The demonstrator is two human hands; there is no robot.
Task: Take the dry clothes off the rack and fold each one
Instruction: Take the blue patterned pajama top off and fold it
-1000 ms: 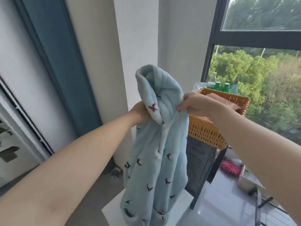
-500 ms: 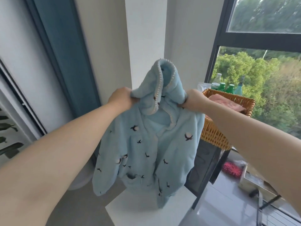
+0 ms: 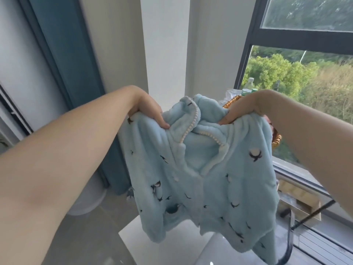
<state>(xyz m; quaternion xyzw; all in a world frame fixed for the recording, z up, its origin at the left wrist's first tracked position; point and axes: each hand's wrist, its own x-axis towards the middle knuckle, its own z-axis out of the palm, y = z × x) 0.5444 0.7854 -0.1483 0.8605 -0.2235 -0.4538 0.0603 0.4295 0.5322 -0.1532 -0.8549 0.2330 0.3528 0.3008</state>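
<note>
One light-blue hooded fleece jacket [image 3: 206, 178] is held up at the scene's centre, above a white tabletop [image 3: 133, 238]. Its long axis is vertical: hood uppermost, hem downward, buttoned front turned toward the camera. The shoulder at left is gripped by the curled fingers of the left hand [image 3: 149, 109], and the shoulder at right is pinched by the right hand [image 3: 242, 109]. One wicker basket [image 3: 277, 143] is largely hidden behind the jacket at right, with one clear bottle [image 3: 248, 85] farther off.
</note>
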